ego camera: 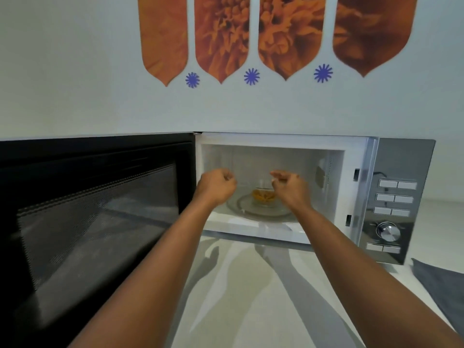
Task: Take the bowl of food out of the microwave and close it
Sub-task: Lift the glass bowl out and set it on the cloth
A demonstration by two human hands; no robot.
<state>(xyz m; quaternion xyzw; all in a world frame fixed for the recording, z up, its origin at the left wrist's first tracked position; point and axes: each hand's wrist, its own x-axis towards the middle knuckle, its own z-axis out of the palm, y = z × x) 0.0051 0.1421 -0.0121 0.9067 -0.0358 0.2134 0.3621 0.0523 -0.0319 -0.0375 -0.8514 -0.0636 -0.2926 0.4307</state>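
Observation:
A white microwave stands on the counter, its black door swung wide to the left. Inside, a clear glass bowl of orange-yellow food rests on the glass turntable. My left hand hovers at the cavity's mouth, left of the bowl, fingers curled with nothing in them. My right hand is at the bowl's right, in front of its right edge, fingers loosely curled, thumb and forefinger pointing left. Neither hand visibly touches the bowl.
The silver control panel with buttons and a dial fills the microwave's right side. A pale counter runs in front of it, with a grey cloth at the right edge. Orange and blue decals cover the wall above.

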